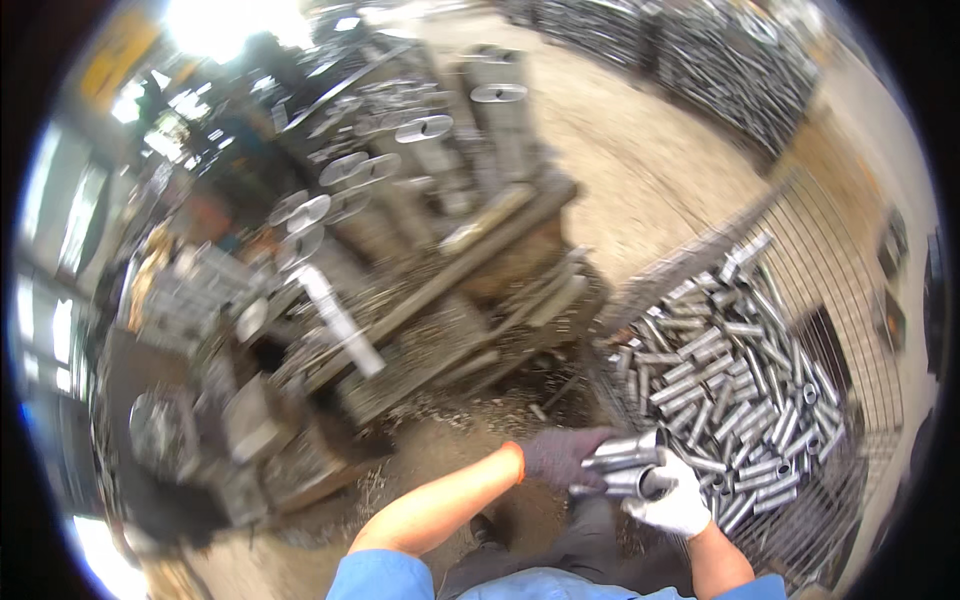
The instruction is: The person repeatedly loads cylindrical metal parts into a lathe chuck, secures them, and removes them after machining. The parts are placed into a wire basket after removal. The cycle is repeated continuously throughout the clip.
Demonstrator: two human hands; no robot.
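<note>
My left hand [562, 456], in a dark glove with an orange cuff, is closed round the left side of a few short shiny metal tubes [628, 450]. From the right, my right hand [677, 502] in a white glove grips the same tubes near their open ends. The tubes lie side by side in front of my body, at the edge of a wire mesh basket [850, 260]. Inside that basket is a heap of similar loose metal tubes [720, 385]. Some of my fingers are hidden behind the tubes.
To the left stands a worn bench [430, 370] with scraps and a pale bar [340, 320] on it. Several thick upright tubes [500, 120] stand along its far side, blurred. Large bins of metal parts [730, 70] stand at the far right, beyond the concrete floor [620, 150].
</note>
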